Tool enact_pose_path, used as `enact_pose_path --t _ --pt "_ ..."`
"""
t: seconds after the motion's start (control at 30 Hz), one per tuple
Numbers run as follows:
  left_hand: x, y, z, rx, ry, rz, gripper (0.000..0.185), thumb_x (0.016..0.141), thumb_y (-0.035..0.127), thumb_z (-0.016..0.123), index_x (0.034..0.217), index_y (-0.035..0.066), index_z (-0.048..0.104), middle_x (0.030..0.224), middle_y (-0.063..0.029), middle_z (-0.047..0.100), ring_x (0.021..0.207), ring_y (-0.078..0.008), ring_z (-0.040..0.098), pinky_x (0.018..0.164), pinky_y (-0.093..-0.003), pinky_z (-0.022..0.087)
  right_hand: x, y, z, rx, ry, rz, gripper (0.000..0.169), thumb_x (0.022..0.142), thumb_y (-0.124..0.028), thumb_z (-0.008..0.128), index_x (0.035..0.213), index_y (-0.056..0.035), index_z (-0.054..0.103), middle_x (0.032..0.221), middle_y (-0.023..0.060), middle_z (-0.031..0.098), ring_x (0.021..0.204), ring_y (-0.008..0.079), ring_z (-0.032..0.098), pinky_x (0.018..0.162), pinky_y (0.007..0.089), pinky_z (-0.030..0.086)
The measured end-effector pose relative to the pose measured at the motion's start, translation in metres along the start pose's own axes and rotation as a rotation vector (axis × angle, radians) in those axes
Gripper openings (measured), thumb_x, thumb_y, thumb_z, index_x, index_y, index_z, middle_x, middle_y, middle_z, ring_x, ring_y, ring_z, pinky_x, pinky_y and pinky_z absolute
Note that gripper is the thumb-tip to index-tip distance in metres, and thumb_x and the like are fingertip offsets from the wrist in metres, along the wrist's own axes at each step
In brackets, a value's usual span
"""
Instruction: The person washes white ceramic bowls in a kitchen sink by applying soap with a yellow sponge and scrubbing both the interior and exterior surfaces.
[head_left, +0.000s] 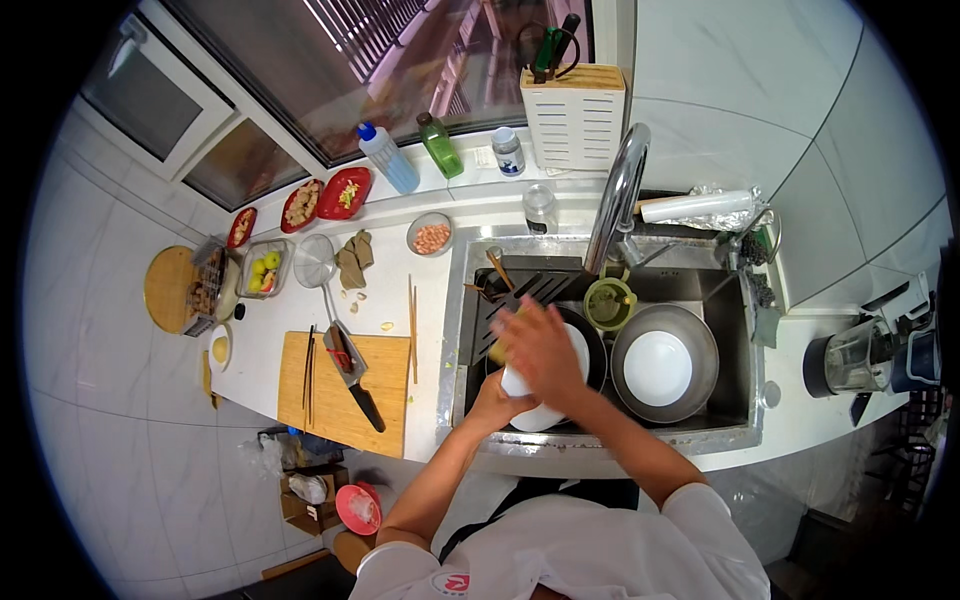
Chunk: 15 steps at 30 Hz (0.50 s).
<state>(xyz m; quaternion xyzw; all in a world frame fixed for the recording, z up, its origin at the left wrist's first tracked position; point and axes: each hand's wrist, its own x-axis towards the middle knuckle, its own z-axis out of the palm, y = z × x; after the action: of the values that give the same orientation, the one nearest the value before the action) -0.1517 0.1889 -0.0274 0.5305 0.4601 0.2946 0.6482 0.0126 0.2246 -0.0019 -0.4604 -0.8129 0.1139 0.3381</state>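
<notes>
Over the left part of the steel sink (679, 442), my left hand (491, 409) grips a white bowl (516, 384) at its near side. My right hand (541, 356), blurred, is laid across the bowl, with a yellow sponge (497, 352) showing at its fingertips. Much of the bowl is hidden by this hand. Beneath both hands is a black pan (598, 360) with white dishes (536, 420) in it. To the right, a white plate or shallow bowl (658, 367) lies inside a grey metal basin (701, 341). A green cup (611, 304) stands behind the pan.
The chrome faucet (619, 195) arches over the sink's back. A dark slotted rack (487, 322) borders the left side. On the counter, a wooden cutting board (386, 420) bears a cleaver (365, 405) and dark chopsticks (308, 375). A knife block (574, 124) stands by the window.
</notes>
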Motion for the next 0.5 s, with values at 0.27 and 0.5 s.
enact_pose_path --t 0.27,0.5 --pt "-0.002 0.012 0.003 -0.134 0.033 -0.032 0.045 0.081 0.002 0.077 0.122 0.0 0.061 0.11 -0.0075 0.07 0.099 -0.0163 0.067 0.09 -0.0318 0.052 -0.009 0.053 0.014 0.348 0.074 0.294 0.048 0.093 -0.017 0.054 0.141 -0.0166 0.055 0.148 0.0069 0.05 0.147 0.0314 0.03 0.121 0.0521 0.016" --pt "0.001 0.002 -0.006 -0.375 0.119 -0.047 0.048 0.078 -0.002 0.075 0.123 0.001 0.06 0.11 -0.0068 0.069 0.102 -0.0171 0.066 0.089 -0.032 0.053 -0.048 -0.017 0.008 0.282 -0.072 0.117 0.054 0.097 -0.02 0.048 0.151 -0.0181 0.043 0.162 0.0072 0.029 0.152 0.0336 0.018 0.122 0.0549 0.01"
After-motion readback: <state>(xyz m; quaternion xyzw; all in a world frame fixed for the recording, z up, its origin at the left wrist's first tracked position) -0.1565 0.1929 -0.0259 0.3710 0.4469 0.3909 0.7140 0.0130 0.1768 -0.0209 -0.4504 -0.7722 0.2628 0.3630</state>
